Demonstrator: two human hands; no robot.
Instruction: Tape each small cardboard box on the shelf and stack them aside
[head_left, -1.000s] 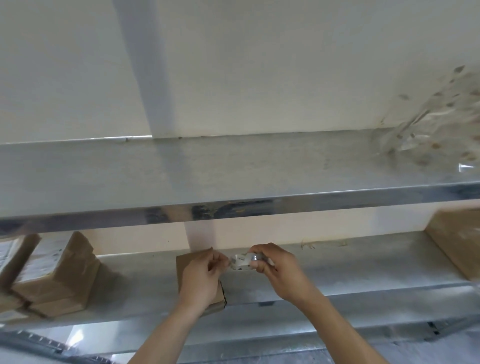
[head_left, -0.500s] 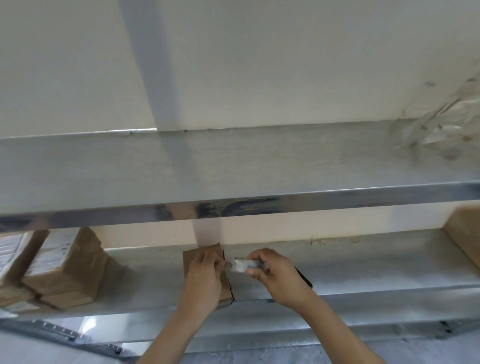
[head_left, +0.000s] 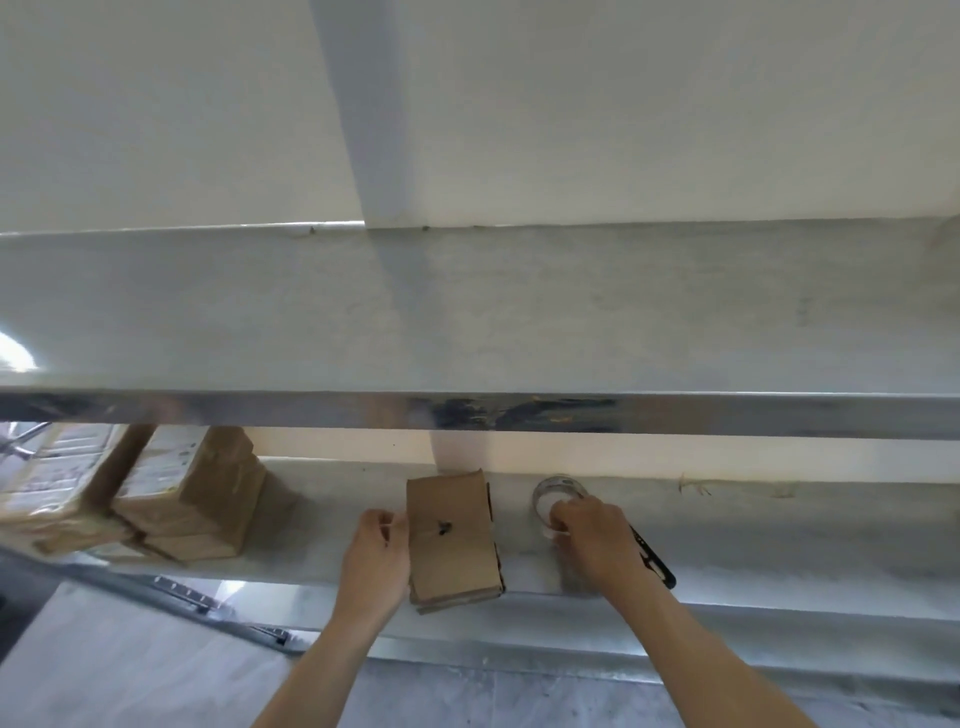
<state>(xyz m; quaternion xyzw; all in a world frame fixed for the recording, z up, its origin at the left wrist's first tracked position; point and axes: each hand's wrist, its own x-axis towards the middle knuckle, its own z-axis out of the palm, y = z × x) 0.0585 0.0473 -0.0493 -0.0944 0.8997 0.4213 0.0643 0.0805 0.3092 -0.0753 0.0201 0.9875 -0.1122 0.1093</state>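
While both forearms reach in from below, the left hand (head_left: 375, 558) rests against the left side of the box (head_left: 453, 540), its fingers curled at the box's edge with the thumb near the top left corner; whether it truly grips the cardboard I cannot tell. That box lies flat on the lower shelf (head_left: 753, 540), near its front lip, with a small dark mark on its top face. Just to the right, well apart from the box, the right hand (head_left: 592, 538) has its fingers curled over the rim of the tape (head_left: 558, 501), a clear roll sitting on the shelf. A black tool (head_left: 655, 561) lies beside that wrist, partly hidden. Farther left, a stack (head_left: 182, 499) of brown boxes with white labels sits on the same shelf. Above it all runs the upper shelf (head_left: 519, 312), with the pale wall (head_left: 623, 104) behind.
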